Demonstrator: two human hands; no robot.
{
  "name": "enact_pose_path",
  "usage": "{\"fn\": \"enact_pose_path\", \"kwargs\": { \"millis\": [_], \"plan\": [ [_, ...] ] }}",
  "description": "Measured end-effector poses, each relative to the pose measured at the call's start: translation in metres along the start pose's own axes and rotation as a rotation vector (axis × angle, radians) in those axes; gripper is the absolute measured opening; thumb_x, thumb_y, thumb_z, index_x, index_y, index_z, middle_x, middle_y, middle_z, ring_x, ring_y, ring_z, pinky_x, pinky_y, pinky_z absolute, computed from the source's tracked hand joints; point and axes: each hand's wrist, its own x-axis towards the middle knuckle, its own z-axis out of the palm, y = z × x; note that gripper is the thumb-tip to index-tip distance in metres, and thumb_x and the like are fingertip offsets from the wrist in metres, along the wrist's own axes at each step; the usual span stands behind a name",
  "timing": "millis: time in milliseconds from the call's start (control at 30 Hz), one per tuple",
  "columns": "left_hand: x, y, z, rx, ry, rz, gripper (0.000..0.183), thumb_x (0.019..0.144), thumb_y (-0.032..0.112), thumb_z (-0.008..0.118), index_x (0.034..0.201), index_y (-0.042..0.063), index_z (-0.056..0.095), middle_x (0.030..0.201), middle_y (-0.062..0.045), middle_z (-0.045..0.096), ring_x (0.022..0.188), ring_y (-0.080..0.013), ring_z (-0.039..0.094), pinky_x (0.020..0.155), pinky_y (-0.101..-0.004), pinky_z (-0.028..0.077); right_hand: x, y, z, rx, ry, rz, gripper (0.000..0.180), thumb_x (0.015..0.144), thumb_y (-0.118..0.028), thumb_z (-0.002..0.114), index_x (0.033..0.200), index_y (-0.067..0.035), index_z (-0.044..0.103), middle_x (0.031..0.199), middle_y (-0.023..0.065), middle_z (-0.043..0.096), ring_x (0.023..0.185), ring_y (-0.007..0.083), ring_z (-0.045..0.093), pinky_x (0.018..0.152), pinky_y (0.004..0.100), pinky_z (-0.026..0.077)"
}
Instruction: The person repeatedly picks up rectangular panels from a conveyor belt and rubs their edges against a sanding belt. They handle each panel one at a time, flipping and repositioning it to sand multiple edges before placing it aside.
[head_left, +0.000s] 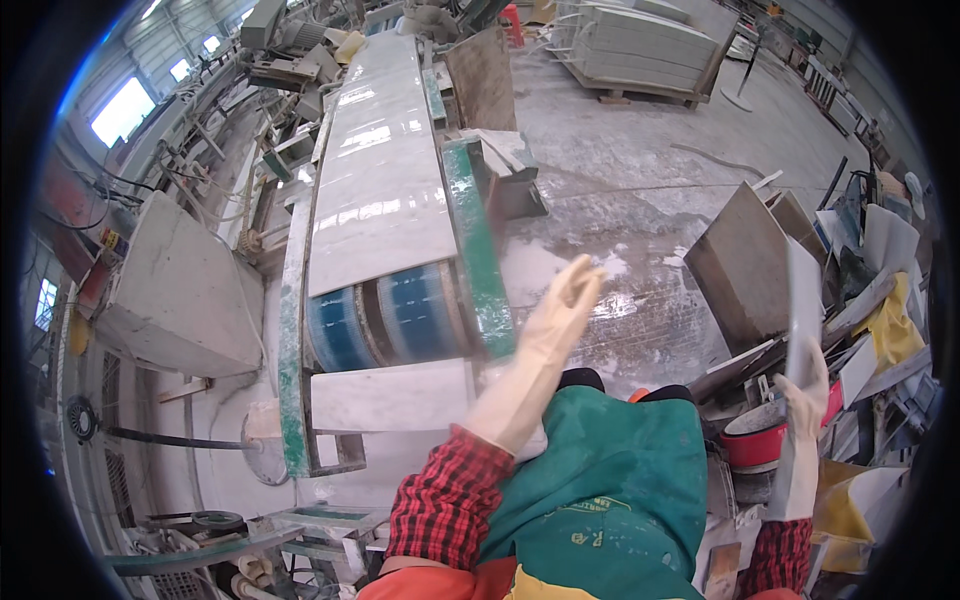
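Observation:
My left hand (566, 300), in a long cream rubber glove, is held out over the floor just right of the conveyor's green side rail (480, 247). Its fingers are blurred and nothing shows in them. On the right, my right hand (805, 397), gloved alike, grips the lower end of a narrow pale stone strip (804, 307) standing nearly upright. On the conveyor lies a long, wet, glossy pale stone slab (382, 180); below its near edge the blue belt (420, 311) shows. A shorter pale stone piece (390, 396) lies across the conveyor's near end.
Brown-grey stone panels (742, 270) lean at the right, beside offcuts and a red round container (754, 442). A big stone block (184, 292) stands left of the conveyor. Stacked slabs (637, 49) rest farther back, and a hose (716, 157) lies on the wet floor.

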Motion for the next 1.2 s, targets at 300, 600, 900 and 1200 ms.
{"fn": "enact_pose_path", "kwargs": {
  "millis": [300,600,900,1200],
  "plan": [
    [-0.041,0.041,0.003,-0.716,0.323,-0.056,0.052,0.102,0.024,0.057,0.145,-0.001,0.041,0.141,-0.02,0.053,0.127,-0.032,0.056,0.105,-0.0453,0.051,0.051,-0.203,0.208,-0.128,-0.781,-1.035,0.068,0.053,-0.011,0.081,0.119,-0.012,0.065,0.128,0.0091,0.064,0.108,0.0347,0.061,0.091,0.0464,0.055],
    [-0.079,-0.014,-0.188,-0.934,0.896,0.178,0.051,0.1,0.001,0.047,0.149,-0.004,0.031,0.146,-0.024,0.044,0.133,-0.0423,0.049,0.107,-0.0613,0.049,0.052,-0.222,0.294,-0.066,-0.671,-1.308,0.056,0.068,-0.022,0.081,0.119,-0.01,0.062,0.126,0.0115,0.06,0.119,0.0317,0.057,0.103,0.0423,0.046],
    [-0.064,-0.07,-0.245,-0.988,1.019,0.097,0.049,0.1,-0.001,0.045,0.148,-0.002,0.032,0.145,-0.024,0.045,0.129,-0.0462,0.05,0.104,-0.0666,0.049,0.095,-0.016,0.155,-0.435,-0.574,-0.507,0.058,0.077,-0.013,0.077,0.133,-0.009,0.062,0.138,0.0159,0.061,0.132,0.0343,0.054,0.114,0.0412,0.042],
    [-0.042,-0.07,-0.251,-0.99,1.02,0.059,0.047,0.102,0.0,0.046,0.147,-0.001,0.033,0.145,-0.024,0.044,0.13,-0.0448,0.049,0.104,-0.0667,0.049,0.062,0.099,0.05,-0.241,-0.35,0.047,0.052,0.086,-0.004,0.068,0.137,-0.001,0.06,0.14,0.0157,0.061,0.134,0.0264,0.054,0.116,0.0357,0.037]
  ]
}}
